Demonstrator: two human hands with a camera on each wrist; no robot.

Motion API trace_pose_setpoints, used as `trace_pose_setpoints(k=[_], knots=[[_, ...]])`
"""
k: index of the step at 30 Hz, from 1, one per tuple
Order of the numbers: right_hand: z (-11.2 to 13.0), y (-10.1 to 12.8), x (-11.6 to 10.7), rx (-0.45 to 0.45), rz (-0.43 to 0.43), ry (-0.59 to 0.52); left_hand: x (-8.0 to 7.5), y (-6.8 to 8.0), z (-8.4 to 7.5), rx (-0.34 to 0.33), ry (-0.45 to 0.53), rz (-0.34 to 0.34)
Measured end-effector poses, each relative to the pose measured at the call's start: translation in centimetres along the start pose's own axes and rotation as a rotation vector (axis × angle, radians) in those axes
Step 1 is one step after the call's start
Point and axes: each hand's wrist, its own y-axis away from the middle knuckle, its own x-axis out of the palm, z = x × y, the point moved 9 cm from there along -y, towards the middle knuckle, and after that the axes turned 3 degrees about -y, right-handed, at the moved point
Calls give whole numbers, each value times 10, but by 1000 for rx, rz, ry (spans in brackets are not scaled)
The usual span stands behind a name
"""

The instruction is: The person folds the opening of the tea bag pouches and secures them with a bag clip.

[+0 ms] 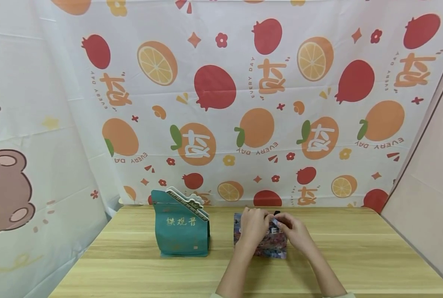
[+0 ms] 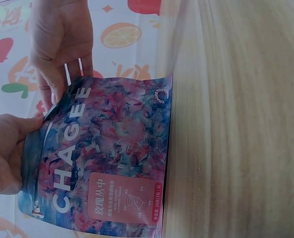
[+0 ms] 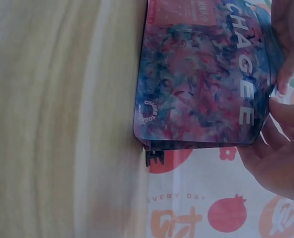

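A tea pouch (image 1: 269, 248) with a blue, pink and purple painted pattern and white CHAGEE lettering stands upright on the table. My left hand (image 1: 254, 227) pinches its top edge, thumb in front and fingers partly hidden behind. At the upper right corner my right hand (image 1: 297, 232) pinches the same edge, its thumb close to the left one. In the left wrist view, the pouch front (image 2: 112, 134) carries a pink label (image 2: 122, 198). A small black object (image 3: 154, 157) shows behind the pouch in the right wrist view; its kind is unclear.
To the left on the wooden table (image 1: 132, 269) stands a teal tea bag (image 1: 182, 236), its slanted top held by a white decorated clip (image 1: 187, 203). A fruit-printed curtain (image 1: 214, 87) hangs along the table's back edge, with pale cloths at both sides.
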Motion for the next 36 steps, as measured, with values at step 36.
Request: trace_pose_setpoints(k=[36], knots=[[-19, 4, -6, 12, 252, -17, 3, 1, 0, 36, 24, -25]])
